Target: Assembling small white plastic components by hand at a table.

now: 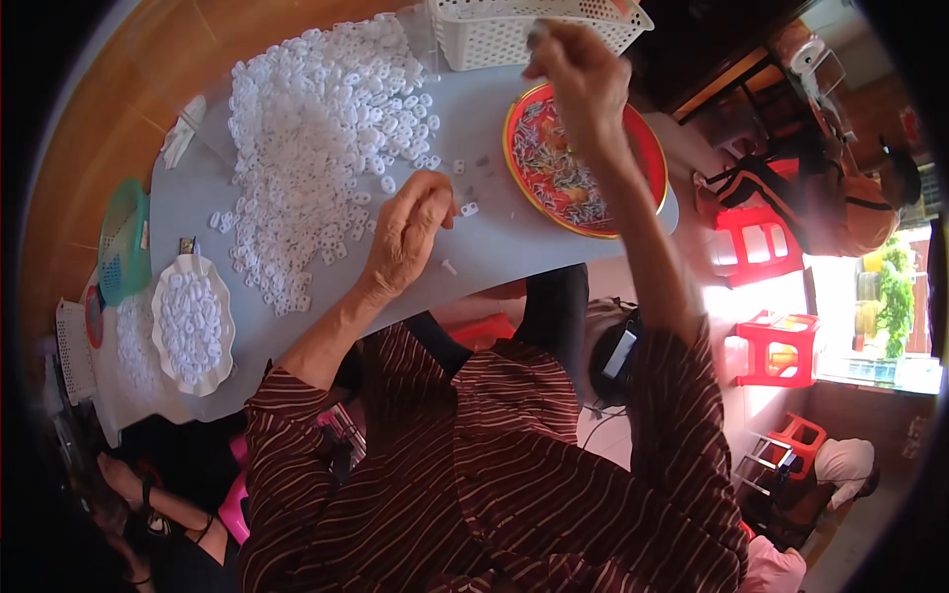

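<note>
My left hand (410,227) is over the grey table, its fingers curled together; anything inside them is hidden. Beside its fingertips lies a small white two-holed plastic piece (470,210). Raised above the red round tray (647,148) is my right hand (585,79), slightly blurred, thumb and fingers pinched around a small greyish thing (539,36) that I cannot make out. Many small metal screws (554,163) lie in the tray. Left of my hands spreads a big heap of white oval plastic pieces (306,148).
A white perforated basket (484,44) stands behind the tray. At the left are a scalloped white dish (229,341) of white pieces and a green basket (133,212). Red stools (756,242) and other people are at the right; another person's arm (183,519) shows lower left.
</note>
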`<state>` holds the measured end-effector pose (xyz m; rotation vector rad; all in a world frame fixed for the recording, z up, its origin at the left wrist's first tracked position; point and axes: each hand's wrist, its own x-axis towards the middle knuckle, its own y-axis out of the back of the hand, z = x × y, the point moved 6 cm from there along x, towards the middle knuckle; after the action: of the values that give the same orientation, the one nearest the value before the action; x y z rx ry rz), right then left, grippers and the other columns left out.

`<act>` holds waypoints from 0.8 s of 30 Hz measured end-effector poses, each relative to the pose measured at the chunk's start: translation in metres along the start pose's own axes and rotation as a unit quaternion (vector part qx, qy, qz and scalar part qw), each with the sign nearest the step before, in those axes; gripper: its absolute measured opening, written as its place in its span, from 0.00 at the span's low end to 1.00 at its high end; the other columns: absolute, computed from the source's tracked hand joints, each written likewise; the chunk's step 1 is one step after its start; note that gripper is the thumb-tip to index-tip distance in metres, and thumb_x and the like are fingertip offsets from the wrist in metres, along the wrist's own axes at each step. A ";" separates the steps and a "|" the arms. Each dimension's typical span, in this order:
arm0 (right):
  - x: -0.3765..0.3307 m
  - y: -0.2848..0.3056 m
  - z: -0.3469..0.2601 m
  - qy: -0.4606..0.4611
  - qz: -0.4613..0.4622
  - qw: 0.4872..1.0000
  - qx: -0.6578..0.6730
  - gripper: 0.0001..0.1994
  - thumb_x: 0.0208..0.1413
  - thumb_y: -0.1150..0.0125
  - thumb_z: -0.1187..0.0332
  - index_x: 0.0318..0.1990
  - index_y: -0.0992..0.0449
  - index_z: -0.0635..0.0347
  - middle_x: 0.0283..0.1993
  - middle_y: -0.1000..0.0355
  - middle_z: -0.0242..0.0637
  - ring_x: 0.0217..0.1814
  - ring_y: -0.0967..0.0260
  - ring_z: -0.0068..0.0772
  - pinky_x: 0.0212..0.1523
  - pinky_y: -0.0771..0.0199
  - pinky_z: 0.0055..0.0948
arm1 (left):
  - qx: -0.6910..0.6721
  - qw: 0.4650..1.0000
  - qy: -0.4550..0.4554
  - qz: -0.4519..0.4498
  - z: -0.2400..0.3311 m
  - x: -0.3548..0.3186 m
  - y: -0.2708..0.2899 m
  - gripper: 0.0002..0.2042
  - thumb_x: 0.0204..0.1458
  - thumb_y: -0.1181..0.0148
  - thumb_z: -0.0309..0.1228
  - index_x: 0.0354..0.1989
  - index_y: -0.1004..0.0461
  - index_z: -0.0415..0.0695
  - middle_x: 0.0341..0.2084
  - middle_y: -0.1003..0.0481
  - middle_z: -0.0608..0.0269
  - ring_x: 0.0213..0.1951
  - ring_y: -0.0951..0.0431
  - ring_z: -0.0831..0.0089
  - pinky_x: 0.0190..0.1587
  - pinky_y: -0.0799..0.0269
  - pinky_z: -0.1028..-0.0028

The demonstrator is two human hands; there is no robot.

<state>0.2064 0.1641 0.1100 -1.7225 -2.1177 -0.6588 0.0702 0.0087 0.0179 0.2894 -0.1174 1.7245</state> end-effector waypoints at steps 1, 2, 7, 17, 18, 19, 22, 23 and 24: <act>0.030 0.006 -0.002 0.030 0.015 0.999 -0.031 0.08 0.51 0.43 0.69 0.33 0.23 0.65 0.23 0.25 0.39 0.25 0.27 0.28 0.29 0.27 0.26 | 0.002 1.000 0.006 0.001 0.000 0.003 0.001 0.11 0.60 0.56 0.34 0.32 0.35 0.39 0.21 0.33 0.65 0.26 0.34 0.78 0.33 0.36 0.78; 0.060 0.010 0.003 0.006 -0.001 0.998 -0.066 0.08 0.49 0.42 0.69 0.32 0.23 0.66 0.23 0.26 0.44 0.25 0.27 0.35 0.28 0.28 0.31 | -0.038 0.999 0.015 0.023 -0.004 0.008 0.003 0.12 0.60 0.57 0.36 0.32 0.35 0.39 0.21 0.34 0.65 0.27 0.34 0.78 0.34 0.37 0.78; 0.064 -0.014 0.024 0.099 -0.057 0.956 -0.270 0.09 0.47 0.40 0.69 0.30 0.23 0.68 0.23 0.26 0.45 0.23 0.30 0.35 0.26 0.30 0.32 | -0.223 0.966 0.064 0.118 -0.028 0.017 0.024 0.15 0.60 0.58 0.39 0.33 0.34 0.38 0.20 0.34 0.63 0.28 0.33 0.73 0.39 0.37 0.75; -0.055 -0.077 0.032 0.222 -0.360 0.819 -0.387 0.06 0.44 0.42 0.71 0.29 0.21 0.61 0.27 0.27 0.48 0.29 0.28 0.48 0.37 0.28 0.38 | -0.203 0.971 0.077 0.096 -0.031 0.016 0.024 0.16 0.59 0.57 0.41 0.35 0.34 0.37 0.18 0.34 0.61 0.30 0.31 0.71 0.43 0.35 0.72; -0.056 -0.078 0.033 0.221 -0.363 0.820 -0.384 0.06 0.44 0.42 0.71 0.30 0.21 0.61 0.27 0.27 0.48 0.30 0.28 0.47 0.37 0.28 0.39 | -0.196 0.973 0.079 0.093 -0.032 0.016 0.023 0.17 0.58 0.56 0.41 0.34 0.33 0.37 0.18 0.33 0.62 0.30 0.30 0.73 0.42 0.34 0.74; -0.057 -0.079 0.033 0.221 -0.366 0.820 -0.381 0.06 0.44 0.42 0.72 0.30 0.21 0.61 0.27 0.27 0.48 0.31 0.28 0.47 0.37 0.28 0.39 | -0.197 0.973 0.080 0.091 -0.032 0.016 0.022 0.17 0.58 0.56 0.41 0.34 0.33 0.37 0.18 0.33 0.62 0.30 0.30 0.73 0.42 0.34 0.74; -0.057 -0.081 0.039 0.178 -0.377 0.824 -0.383 0.08 0.44 0.42 0.72 0.34 0.21 0.61 0.29 0.27 0.49 0.33 0.28 0.48 0.38 0.29 0.40 | -0.173 0.980 0.062 0.080 -0.028 0.015 0.021 0.16 0.58 0.55 0.41 0.34 0.33 0.37 0.18 0.33 0.62 0.30 0.30 0.74 0.41 0.33 0.74; -0.059 -0.083 0.034 0.177 -0.377 0.825 -0.383 0.08 0.44 0.42 0.72 0.34 0.21 0.61 0.29 0.27 0.49 0.33 0.28 0.48 0.38 0.29 0.40 | -0.156 0.982 0.068 0.079 -0.028 0.014 0.022 0.16 0.59 0.56 0.41 0.34 0.33 0.37 0.18 0.33 0.62 0.31 0.30 0.72 0.42 0.35 0.74; -0.058 -0.083 0.032 0.148 -0.386 0.824 -0.388 0.07 0.44 0.42 0.72 0.32 0.22 0.60 0.29 0.26 0.48 0.36 0.27 0.47 0.41 0.31 0.43 | -0.140 0.984 0.074 0.078 -0.029 0.014 0.023 0.16 0.59 0.57 0.41 0.34 0.34 0.37 0.19 0.33 0.61 0.32 0.31 0.71 0.43 0.37 0.74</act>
<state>0.1389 0.1201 0.0407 -0.7988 -2.4193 -2.0924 0.0422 0.0248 -0.0046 -0.0571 -0.2768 1.8512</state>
